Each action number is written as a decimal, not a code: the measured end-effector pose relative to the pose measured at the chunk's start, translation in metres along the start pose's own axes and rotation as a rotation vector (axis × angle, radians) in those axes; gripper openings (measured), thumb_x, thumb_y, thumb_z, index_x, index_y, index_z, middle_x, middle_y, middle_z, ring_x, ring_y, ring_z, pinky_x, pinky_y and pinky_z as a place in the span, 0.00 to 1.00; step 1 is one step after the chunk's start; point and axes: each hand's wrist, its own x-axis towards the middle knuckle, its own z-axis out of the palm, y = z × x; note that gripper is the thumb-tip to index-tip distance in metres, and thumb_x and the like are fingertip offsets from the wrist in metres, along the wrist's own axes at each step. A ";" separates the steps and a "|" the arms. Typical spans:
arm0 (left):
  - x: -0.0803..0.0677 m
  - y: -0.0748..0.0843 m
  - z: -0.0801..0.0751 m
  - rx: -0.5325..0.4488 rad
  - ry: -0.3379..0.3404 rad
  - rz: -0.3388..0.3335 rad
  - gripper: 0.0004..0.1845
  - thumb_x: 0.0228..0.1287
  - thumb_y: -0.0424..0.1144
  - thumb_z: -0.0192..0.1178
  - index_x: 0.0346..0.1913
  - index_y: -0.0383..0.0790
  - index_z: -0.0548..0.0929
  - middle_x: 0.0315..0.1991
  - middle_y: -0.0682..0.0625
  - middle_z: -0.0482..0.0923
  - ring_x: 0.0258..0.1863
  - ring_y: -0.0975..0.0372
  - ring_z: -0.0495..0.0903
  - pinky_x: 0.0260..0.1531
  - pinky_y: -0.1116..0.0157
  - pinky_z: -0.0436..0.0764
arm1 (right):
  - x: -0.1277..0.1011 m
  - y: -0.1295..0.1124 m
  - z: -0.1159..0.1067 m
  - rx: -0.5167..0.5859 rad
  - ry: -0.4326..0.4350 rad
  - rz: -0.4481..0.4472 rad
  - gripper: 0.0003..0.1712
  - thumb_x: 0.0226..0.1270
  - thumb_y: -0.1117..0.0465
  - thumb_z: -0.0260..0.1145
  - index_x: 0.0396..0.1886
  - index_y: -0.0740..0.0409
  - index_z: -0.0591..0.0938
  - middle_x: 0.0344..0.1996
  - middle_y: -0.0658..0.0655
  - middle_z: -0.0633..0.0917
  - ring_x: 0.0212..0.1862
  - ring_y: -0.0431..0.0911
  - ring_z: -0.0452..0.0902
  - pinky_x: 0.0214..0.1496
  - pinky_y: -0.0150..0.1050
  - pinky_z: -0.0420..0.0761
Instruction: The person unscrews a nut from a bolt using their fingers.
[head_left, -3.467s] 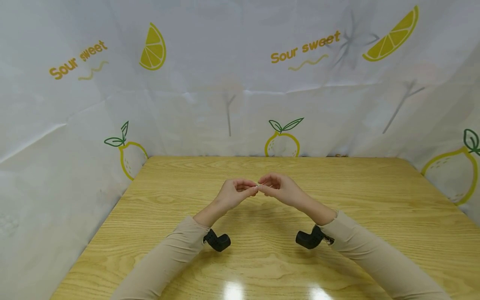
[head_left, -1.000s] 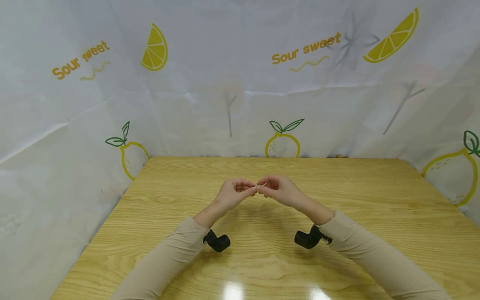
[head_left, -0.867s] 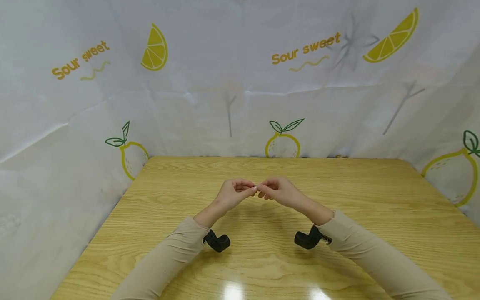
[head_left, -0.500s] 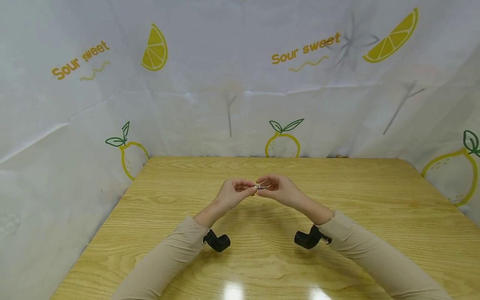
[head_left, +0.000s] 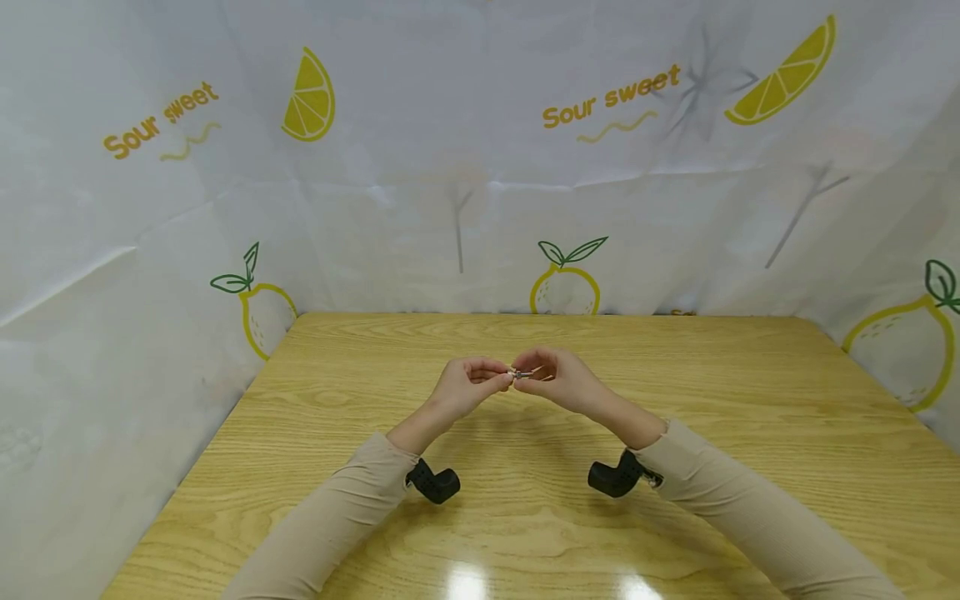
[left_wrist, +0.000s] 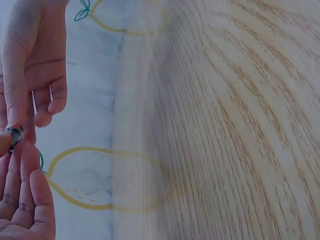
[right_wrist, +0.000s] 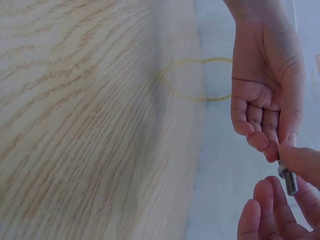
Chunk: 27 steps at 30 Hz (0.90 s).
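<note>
Both hands meet over the table around a small metal bolt [right_wrist: 292, 185] with a nut [right_wrist: 281, 170] on its thread. In the head view, the left hand [head_left: 463, 389] pinches one end of the bolt between thumb and fingertips, hiding that end. The threaded end points into the palm side of the right hand [head_left: 562, 379]. This right hand curls round the bolt, with thumb and index fingertip right at the nut on either side. The left wrist view shows the nut as a shiny ring [left_wrist: 15, 134] between the fingertips of both hands.
A wood-grain table [head_left: 360, 533] lies under the hands. Behind and beside it hangs a pale cloth [head_left: 405, 225] with lemon prints. Black wrist camera mounts [head_left: 437, 482] stick out from both beige sleeves [head_left: 337, 517].
The right fingers have closed, parted and come back at the nut, turning about it; the threaded end shows more than a second ago. The left hand keeps its pinch, almost still.
</note>
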 end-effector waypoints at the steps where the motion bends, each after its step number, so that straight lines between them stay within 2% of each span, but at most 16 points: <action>1: 0.000 0.000 0.000 -0.001 0.000 -0.001 0.13 0.63 0.40 0.61 0.47 0.35 0.82 0.43 0.40 0.83 0.45 0.51 0.82 0.53 0.54 0.78 | 0.000 0.001 0.000 0.003 -0.001 -0.001 0.19 0.65 0.60 0.62 0.51 0.67 0.76 0.49 0.66 0.80 0.45 0.53 0.81 0.46 0.42 0.82; 6: -0.001 0.002 -0.001 0.015 0.001 0.005 0.14 0.63 0.41 0.60 0.47 0.36 0.82 0.43 0.41 0.84 0.40 0.61 0.83 0.53 0.55 0.79 | 0.001 0.001 0.001 0.028 -0.023 0.027 0.19 0.70 0.55 0.57 0.50 0.66 0.78 0.43 0.67 0.83 0.44 0.58 0.80 0.46 0.49 0.81; 8: -0.002 0.003 -0.002 0.022 -0.001 0.010 0.14 0.63 0.41 0.60 0.47 0.36 0.82 0.43 0.41 0.84 0.40 0.61 0.83 0.52 0.55 0.79 | 0.001 0.001 0.002 0.034 -0.028 0.034 0.19 0.71 0.55 0.55 0.48 0.66 0.79 0.40 0.67 0.84 0.43 0.60 0.79 0.47 0.51 0.81; 17: -0.003 0.002 -0.001 -0.007 0.006 0.002 0.14 0.63 0.39 0.60 0.48 0.33 0.81 0.43 0.38 0.83 0.44 0.52 0.83 0.53 0.52 0.78 | 0.000 0.001 0.002 0.029 0.005 -0.001 0.17 0.65 0.61 0.62 0.50 0.66 0.77 0.47 0.66 0.81 0.44 0.53 0.81 0.45 0.41 0.82; 21: -0.001 0.002 -0.001 -0.006 -0.006 -0.013 0.14 0.64 0.36 0.59 0.49 0.31 0.81 0.45 0.36 0.82 0.47 0.47 0.81 0.54 0.51 0.77 | 0.000 0.001 0.002 0.039 -0.007 0.012 0.19 0.66 0.59 0.61 0.52 0.67 0.76 0.46 0.67 0.82 0.44 0.55 0.81 0.45 0.44 0.82; 27: -0.002 0.002 -0.001 0.021 0.003 -0.010 0.14 0.63 0.40 0.60 0.47 0.36 0.82 0.44 0.40 0.83 0.40 0.58 0.82 0.52 0.52 0.78 | 0.001 0.002 0.003 0.033 -0.026 0.024 0.17 0.71 0.56 0.56 0.48 0.66 0.79 0.40 0.65 0.85 0.44 0.61 0.80 0.47 0.51 0.81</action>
